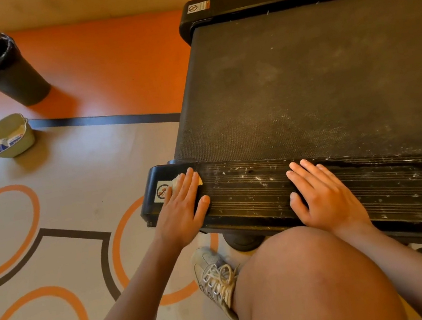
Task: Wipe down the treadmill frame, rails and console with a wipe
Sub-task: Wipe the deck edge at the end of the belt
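The black treadmill fills the right half of the view, its dusty belt [315, 72] running away from me. Its near ribbed side rail [251, 189] is speckled with white dirt. My left hand [181, 206] lies flat on the rail's rear end cap [153, 191], pressing a pale wipe [198, 180] that shows only at my fingertips. A warning sticker on the cap is half covered. My right hand [321, 194] rests flat on the rail further right, fingers spread, holding nothing.
A black lined waste bin [2, 69] stands on the orange floor at far left. A small beige bucket [9, 136] holding a packet sits nearer. My bare knee [307, 277] and a grey laced shoe [215, 276] are beside the rail.
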A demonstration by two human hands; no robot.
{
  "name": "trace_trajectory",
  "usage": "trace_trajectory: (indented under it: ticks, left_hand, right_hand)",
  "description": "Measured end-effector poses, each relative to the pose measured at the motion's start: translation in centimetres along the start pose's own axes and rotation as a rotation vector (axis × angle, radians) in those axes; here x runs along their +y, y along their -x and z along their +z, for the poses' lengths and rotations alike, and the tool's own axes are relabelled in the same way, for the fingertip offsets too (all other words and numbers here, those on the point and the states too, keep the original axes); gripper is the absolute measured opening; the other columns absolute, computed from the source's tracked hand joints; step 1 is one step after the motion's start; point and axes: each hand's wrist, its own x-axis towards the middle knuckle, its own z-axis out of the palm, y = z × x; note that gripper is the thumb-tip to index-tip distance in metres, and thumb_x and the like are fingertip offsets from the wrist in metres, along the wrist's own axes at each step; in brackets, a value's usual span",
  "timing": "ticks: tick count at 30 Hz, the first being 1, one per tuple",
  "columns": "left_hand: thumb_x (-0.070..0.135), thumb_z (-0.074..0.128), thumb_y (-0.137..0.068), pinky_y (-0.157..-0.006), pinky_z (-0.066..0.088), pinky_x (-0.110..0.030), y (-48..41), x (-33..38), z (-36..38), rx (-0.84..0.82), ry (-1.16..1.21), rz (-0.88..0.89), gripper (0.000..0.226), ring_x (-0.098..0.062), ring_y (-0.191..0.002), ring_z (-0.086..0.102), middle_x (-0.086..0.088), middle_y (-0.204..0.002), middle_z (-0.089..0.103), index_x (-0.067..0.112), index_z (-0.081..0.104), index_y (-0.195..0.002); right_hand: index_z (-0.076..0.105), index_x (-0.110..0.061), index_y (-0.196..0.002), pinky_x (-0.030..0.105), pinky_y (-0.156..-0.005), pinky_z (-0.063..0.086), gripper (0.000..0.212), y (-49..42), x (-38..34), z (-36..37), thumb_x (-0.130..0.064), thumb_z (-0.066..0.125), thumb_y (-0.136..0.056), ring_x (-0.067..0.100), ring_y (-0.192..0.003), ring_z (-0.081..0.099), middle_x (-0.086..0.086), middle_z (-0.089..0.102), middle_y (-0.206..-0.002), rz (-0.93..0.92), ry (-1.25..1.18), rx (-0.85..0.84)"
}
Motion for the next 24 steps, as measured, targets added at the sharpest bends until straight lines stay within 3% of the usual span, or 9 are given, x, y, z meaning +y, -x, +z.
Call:
trace_trajectory:
  ticks: [5, 14, 20, 24]
  left_hand:
    - [0.068, 0.004, -0.1, -0.121, -0.016, -0.033, 3.1, 1.1, 1.2, 0.05, -0.001, -0.058, 0.071, -0.004, -0.152, -0.019, 0.015, -0.166, -0.016, 0.033, -0.01, -0.16]
    - [0.063, 0.01, -0.102, -0.124, -0.01, -0.036, 6.0, 1.5, 2.2, 0.073, 0.096, -0.07, 0.068, -0.003, -0.152, -0.019, 0.017, -0.166, -0.017, 0.032, -0.008, -0.161]
    - [0.064, 0.009, -0.103, -0.122, -0.015, -0.033, 3.5, 1.6, 1.4, 0.062, 0.067, -0.042, 0.069, -0.002, -0.152, -0.019, 0.015, -0.166, -0.017, 0.03, -0.007, -0.161]
    - [0.061, 0.015, -0.105, -0.121, -0.014, -0.032, 0.0, 2.3, 0.1, 0.006, 0.021, -0.016, 0.07, -0.01, -0.154, -0.015, 0.009, -0.167, -0.015, 0.026, -0.005, -0.162]
  right_hand:
    - [0.06, -0.004, -0.14, 0.055, -0.115, 0.041, 0.06, 0.0, 0.0, 0.1, -0.039, 0.031, -0.101, 0.033, -0.142, 0.048, 0.017, 0.055, -0.147, 0.001, 0.001, 0.005]
    - [0.06, -0.004, -0.14, 0.055, -0.115, 0.041, 0.06, 0.0, 0.1, 0.2, -0.04, 0.03, -0.101, 0.033, -0.142, 0.047, 0.017, 0.055, -0.148, -0.002, 0.003, 0.003]
    - [0.059, -0.005, -0.141, 0.055, -0.116, 0.04, 0.06, 0.0, 0.1, 0.2, -0.04, 0.031, -0.102, 0.032, -0.143, 0.046, 0.016, 0.054, -0.149, -0.004, 0.008, 0.002]
    - [0.058, -0.004, -0.142, 0.055, -0.116, 0.04, 0.061, 0.0, 0.1, 0.2, -0.04, 0.03, -0.102, 0.032, -0.144, 0.046, 0.016, 0.054, -0.149, -0.002, 0.008, 0.001]
